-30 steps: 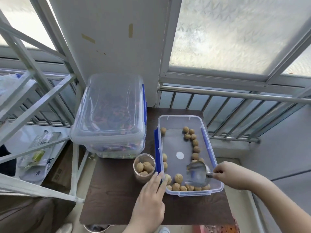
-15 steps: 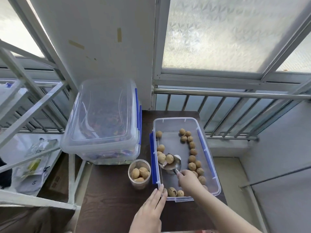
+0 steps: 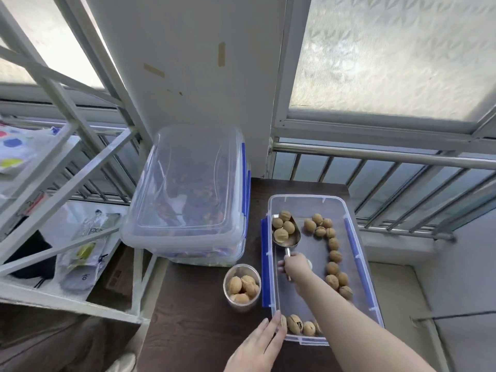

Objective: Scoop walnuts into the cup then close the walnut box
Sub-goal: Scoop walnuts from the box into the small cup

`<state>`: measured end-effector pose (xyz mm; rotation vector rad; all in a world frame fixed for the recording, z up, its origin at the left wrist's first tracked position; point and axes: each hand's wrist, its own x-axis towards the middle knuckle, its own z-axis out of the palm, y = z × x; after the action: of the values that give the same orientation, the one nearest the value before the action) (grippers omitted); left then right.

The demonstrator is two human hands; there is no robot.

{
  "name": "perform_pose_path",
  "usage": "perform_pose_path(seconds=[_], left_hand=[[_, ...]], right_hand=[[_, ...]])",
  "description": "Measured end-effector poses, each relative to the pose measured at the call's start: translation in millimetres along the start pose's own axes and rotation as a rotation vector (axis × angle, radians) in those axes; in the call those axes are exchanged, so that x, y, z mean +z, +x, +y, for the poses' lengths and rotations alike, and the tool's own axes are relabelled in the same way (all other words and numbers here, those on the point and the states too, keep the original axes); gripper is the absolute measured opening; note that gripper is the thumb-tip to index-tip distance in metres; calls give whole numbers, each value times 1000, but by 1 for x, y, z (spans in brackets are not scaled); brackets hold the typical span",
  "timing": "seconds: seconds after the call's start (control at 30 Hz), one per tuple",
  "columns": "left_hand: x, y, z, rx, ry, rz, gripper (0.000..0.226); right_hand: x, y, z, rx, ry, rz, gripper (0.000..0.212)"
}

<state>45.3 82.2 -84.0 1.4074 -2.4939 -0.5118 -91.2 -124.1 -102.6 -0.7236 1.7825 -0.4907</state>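
The right hand [image 3: 295, 265] is gripping the scoop [image 3: 285, 232] handle, four walnuts [image 3: 281, 228] lying in its bowl against the box [image 3: 359, 253] wall, while the left hand [image 3: 257, 347] is resting flat, fingers together, steadying the near corner. Keeping the scoop level while lifting over to the cup [image 3: 242, 287] should prevent spills. The dark table [image 3: 193, 331] is standing beside railings [image 3: 402, 183] and frosted windows.
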Motion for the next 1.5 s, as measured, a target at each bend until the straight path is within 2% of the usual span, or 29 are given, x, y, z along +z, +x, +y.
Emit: perform_pose_path(seconds=[0.07, 0.17, 0.27, 0.33, 0.4, 0.47, 0.53, 0.63, 0.77, 0.9, 0.97, 1.07, 1.23, 1.4, 1.5], left_hand=[[4, 6, -11, 24, 5, -9, 40], [12, 11, -20, 56, 169, 29, 40], [11, 12, -19, 18, 143, 42, 42], [-3, 9, -11, 1, 68, 189, 42], [-32, 9, -3, -69, -47, 427, 43], [-51, 6, -9, -222, -125, 553, 59], [-59, 6, -21, -447, -162, 503, 89], [-62, 13, -33, -612, -233, 369, 119], [-65, 26, -44, -703, -421, 325, 112], [-64, 30, -49, -671, -457, 337, 91], [-63, 29, -50, -657, -451, 347, 90], [-63, 29, -49, -651, -468, 357, 90], [-60, 27, -50, -651, -474, 373, 91], [-61, 25, -49, -658, -446, 375, 91], [-60, 26, -50, -657, -430, 355, 92]], right_hand=[[2, 2, 5, 21, 83, 5, 21], [3, 6, 15, 5, 141, 9, 28], [-5, 3, 26, -57, 120, 7, 30], [-15, -6, 31, -112, 96, 3, 28], [-27, -19, 35, -162, 71, -15, 25], [-43, -32, 40, -210, 44, -43, 21], [-61, -48, 43, -246, -8, -94, 23], [-92, -76, 39, -316, -109, -260, 24], [-125, -118, 18, -385, -267, -460, 25], [-131, -147, -8, -405, -522, -550, 22], [-124, -160, -26, -400, -667, -526, 26], [-108, -178, -53, -504, -955, -431, 40], [-88, -199, -81, -589, -1204, -271, 46], [-99, -228, -92, -559, -1247, -189, 41], [-126, -236, -92, -484, -1167, -184, 37]])
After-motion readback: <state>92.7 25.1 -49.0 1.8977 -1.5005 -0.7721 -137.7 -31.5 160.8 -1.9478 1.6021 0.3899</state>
